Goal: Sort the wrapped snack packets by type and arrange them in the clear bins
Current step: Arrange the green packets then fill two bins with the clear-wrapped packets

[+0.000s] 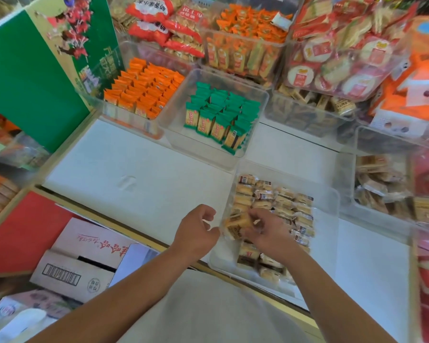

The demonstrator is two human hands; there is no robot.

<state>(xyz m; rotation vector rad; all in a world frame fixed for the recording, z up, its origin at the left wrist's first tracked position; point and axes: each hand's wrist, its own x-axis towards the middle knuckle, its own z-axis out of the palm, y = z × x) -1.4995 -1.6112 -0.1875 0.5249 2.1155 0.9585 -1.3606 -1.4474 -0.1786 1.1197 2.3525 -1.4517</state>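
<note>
A clear bin (328,201) at the near right of the white shelf holds several tan wrapped pastry packets (282,201). My right hand (265,230) is over that bin's left side and pinches one tan packet (235,226) by its end. My left hand (196,230) hovers just left of the bin with loosely curled fingers and holds nothing. Farther back, a clear bin (181,112) holds rows of green-wrapped packets (221,115). To its left another bin (114,112) is packed with orange-wrapped packets (144,87).
More clear bins of brown packets stand at the right (391,191) and back right (307,112). Bagged snacks are stacked behind. A green carton (30,78) stands at the left. A cardboard box (84,256) sits below the shelf's front edge.
</note>
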